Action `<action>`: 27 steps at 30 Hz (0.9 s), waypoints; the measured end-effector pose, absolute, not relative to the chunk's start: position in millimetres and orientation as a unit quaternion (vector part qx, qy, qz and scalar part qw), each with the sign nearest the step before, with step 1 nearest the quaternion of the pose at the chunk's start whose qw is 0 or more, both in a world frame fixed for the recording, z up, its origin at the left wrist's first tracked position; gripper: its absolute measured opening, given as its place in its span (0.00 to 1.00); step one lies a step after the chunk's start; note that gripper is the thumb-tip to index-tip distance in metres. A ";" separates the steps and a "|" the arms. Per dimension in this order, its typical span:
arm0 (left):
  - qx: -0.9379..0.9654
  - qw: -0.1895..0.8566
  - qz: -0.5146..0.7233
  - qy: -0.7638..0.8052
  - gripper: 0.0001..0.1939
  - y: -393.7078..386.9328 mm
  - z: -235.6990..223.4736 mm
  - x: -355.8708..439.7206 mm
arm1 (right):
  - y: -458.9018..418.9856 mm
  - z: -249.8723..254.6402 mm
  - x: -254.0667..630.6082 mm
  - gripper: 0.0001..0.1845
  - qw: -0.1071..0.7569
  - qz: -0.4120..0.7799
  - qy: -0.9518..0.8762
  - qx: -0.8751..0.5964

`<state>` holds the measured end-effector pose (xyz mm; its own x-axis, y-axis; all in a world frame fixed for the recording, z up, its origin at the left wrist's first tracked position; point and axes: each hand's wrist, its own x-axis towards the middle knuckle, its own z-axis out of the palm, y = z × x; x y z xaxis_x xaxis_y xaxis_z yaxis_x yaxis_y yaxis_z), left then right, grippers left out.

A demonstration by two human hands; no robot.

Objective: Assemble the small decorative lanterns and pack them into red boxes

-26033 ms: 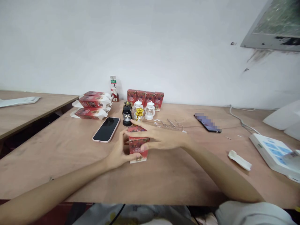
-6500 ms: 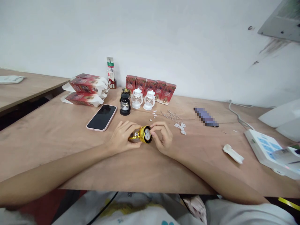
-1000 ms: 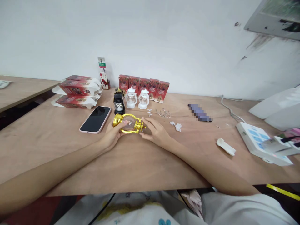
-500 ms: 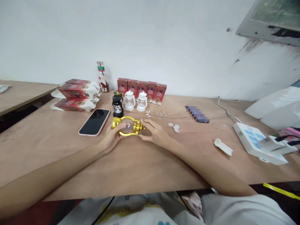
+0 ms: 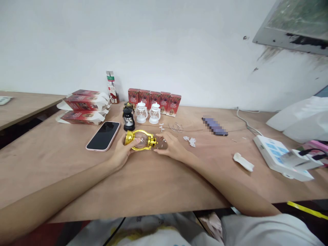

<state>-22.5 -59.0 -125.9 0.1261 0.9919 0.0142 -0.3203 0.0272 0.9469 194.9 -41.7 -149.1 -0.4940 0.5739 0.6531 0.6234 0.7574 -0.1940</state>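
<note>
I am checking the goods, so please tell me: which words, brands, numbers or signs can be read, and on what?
None can be read with certainty.
Standing red boxes: front lettering, too small and blurred.
Stacked red boxes: print too blurred.
Tall package by the wall: label too small.
White power strip: blue print too small.
Gold lantern: no text visible.

The lantern [image 5: 145,140] has a glossy gold finish, the tabletop [image 5: 159,188] smooth matt wood

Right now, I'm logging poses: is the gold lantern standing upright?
No, the gold lantern is held sideways in the left hand.
</note>
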 end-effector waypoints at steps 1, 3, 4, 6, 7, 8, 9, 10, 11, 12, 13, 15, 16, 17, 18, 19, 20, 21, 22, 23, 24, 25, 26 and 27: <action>0.468 0.573 0.545 0.396 0.25 -59.3 -127.6 -22.2 | -41.2 -150.5 194.7 0.23 0.358 -0.041 -0.861 -0.360; 0.525 0.495 0.542 0.430 0.25 -59.6 -131.1 -22.3 | -40.2 -154.6 192.7 0.18 0.356 -0.071 -0.848 -0.385; 0.551 0.463 0.535 0.443 0.24 -59.6 -132.8 -22.6 | -39.7 -157.0 191.3 0.16 0.362 -0.097 -0.840 -0.393; 0.591 0.421 0.517 0.453 0.22 -60.0 -135.2 -23.1 | -39.3 -161.1 188.1 0.12 0.377 -0.170 -0.820 -0.394; 0.608 0.406 0.511 0.453 0.22 -60.4 -135.8 -23.1 | -39.8 -162.2 186.8 0.13 0.386 -0.212 -0.809 -0.389; 0.622 0.393 0.506 0.451 0.22 -61.1 -136.0 -23.0 | -40.9 -162.5 185.6 0.14 0.393 -0.251 -0.800 -0.378; 0.633 0.384 0.501 0.449 0.22 -62.0 -135.8 -22.6 | -42.9 -162.0 184.6 0.16 0.397 -0.282 -0.794 -0.364; 0.639 0.378 0.498 0.448 0.22 -63.1 -135.2 -22.2 | -45.8 -160.7 183.6 0.18 0.400 -0.301 -0.793 -0.347; 0.643 0.376 0.496 0.447 0.22 -64.3 -134.3 -21.7 | -49.4 -158.8 182.4 0.19 0.399 -0.308 -0.799 -0.328; 0.644 0.376 0.497 0.445 0.23 -65.4 -133.2 -21.3 | -53.7 -156.8 181.0 0.20 0.395 -0.304 -0.811 -0.307; 0.646 0.373 0.498 0.442 0.23 -66.3 -132.1 -21.1 | -58.2 -154.7 179.3 0.21 0.388 -0.293 -0.826 -0.285; 0.656 0.354 0.505 0.436 0.23 -66.9 -130.6 -20.9 | -66.5 -151.9 175.7 0.25 0.377 -0.271 -0.849 -0.251; 0.663 0.344 0.506 0.431 0.23 -66.1 -130.4 -20.9 | -69.5 -151.3 174.0 0.27 0.375 -0.267 -0.855 -0.239; 0.671 0.340 0.504 0.424 0.23 -64.3 -130.7 -20.8 | -71.3 -151.4 172.7 0.28 0.376 -0.267 -0.857 -0.232; 0.677 0.343 0.501 0.415 0.24 -61.5 -131.3 -20.4 | -71.9 -152.1 171.7 0.30 0.376 -0.267 -0.858 -0.229; 0.680 0.351 0.499 0.407 0.24 -57.3 -132.4 -19.8 | -71.3 -153.2 171.1 0.30 0.373 -0.263 -0.859 -0.230; 0.680 0.363 0.496 0.399 0.24 -52.0 -133.6 -18.7 | -69.9 -154.5 170.9 0.30 0.368 -0.254 -0.863 -0.236; 0.679 0.375 0.495 0.392 0.24 -45.5 -135.0 -17.1 | -67.8 -155.9 170.9 0.30 0.360 -0.240 -0.867 -0.246; 0.676 0.387 0.494 0.386 0.24 -38.2 -136.3 -15.1 | -65.5 -157.2 171.1 0.30 0.352 -0.222 -0.872 -0.259; 0.674 0.400 0.492 0.380 0.24 -30.5 -137.5 -12.8 | -63.3 -158.2 171.3 0.29 0.347 -0.203 -0.874 -0.273; 0.672 0.410 0.490 0.373 0.24 -22.8 -138.5 -10.3 | -61.5 -158.9 171.4 0.28 0.343 -0.183 -0.875 -0.289; 0.672 0.415 0.488 0.371 0.23 -15.9 -139.3 -7.8 | -60.2 -159.2 171.5 0.27 0.341 -0.163 -0.875 -0.304; 0.675 0.412 0.487 0.372 0.23 -10.3 -139.8 -5.5 | -59.4 -159.2 171.6 0.27 0.337 -0.144 -0.874 -0.318; 0.681 0.400 0.484 0.376 0.22 -6.5 -140.1 -3.7 | -59.0 -158.9 171.5 0.26 0.330 -0.128 -0.875 -0.329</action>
